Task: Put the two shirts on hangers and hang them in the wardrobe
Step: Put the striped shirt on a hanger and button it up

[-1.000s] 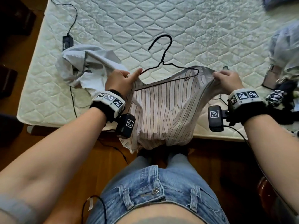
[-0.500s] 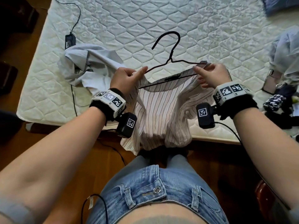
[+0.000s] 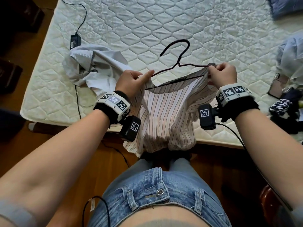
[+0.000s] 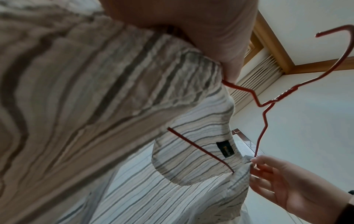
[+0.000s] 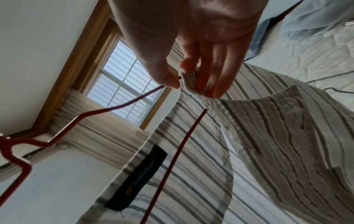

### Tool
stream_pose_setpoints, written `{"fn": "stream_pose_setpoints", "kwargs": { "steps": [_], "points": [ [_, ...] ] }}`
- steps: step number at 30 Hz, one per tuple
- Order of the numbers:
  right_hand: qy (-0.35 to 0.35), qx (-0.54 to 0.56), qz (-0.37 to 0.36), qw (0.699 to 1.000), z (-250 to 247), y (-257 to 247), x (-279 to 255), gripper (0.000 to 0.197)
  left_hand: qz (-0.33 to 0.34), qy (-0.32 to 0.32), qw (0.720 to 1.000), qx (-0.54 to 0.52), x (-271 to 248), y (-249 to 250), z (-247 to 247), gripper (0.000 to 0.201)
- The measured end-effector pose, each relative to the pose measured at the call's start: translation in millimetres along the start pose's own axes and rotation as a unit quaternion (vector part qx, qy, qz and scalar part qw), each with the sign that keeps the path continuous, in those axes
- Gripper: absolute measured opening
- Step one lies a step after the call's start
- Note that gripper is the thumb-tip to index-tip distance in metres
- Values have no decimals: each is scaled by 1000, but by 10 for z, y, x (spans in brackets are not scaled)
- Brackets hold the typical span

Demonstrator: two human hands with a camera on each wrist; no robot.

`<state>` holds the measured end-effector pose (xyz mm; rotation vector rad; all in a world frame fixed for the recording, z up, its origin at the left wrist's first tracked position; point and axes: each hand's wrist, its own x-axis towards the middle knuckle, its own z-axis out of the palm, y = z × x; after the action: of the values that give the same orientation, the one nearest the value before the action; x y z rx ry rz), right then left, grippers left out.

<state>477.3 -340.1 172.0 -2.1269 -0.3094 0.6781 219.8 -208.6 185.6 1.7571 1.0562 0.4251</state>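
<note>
Striped shirt [image 3: 165, 115]: held up over the near edge of the bed [image 3: 196, 30], body hanging free so the neck opening stays spread.
Hanger [image 3: 178, 63]: threaded through the neck, hook above the collar.
Left hand [image 3: 132, 81]: fingers pinch shoulder fabric against the wire, steadying that end.
Right hand [image 3: 223, 76]: fingers pinch collar edge and wire tip, apparently to draw the cloth over it.
Second shirt [image 3: 91, 63]: crumpled on the bed, unhung.
</note>
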Motion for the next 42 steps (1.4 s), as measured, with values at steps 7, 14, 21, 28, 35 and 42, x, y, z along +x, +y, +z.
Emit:
{"fn": "stream_pose_setpoints", "kwargs": {
  "steps": [7,14,21,28,35,42],
  "points": [
    [16,37,-22,999,-61,-212,-243,24,-25,1,1000,18,50,-41,17,59],
    [-145,19,-74,986,65,-367,-495,17,-26,8,996,80,101,-38,36,64],
    [-110,-160,-114,974,60,-294,-578,31,-7,-30,998,50,110,-114,-139,62],
    [-60,-270,-103,955,148,-202,-823,31,4,-7,999,33,132,-209,-289,51],
    [9,-213,-58,975,82,-63,-1115,12,10,93,996,-8,-60,-204,-486,32],
    [-22,-206,-92,974,-119,266,-1482,7,45,162,985,42,-672,-113,-308,37]
  ]
}}
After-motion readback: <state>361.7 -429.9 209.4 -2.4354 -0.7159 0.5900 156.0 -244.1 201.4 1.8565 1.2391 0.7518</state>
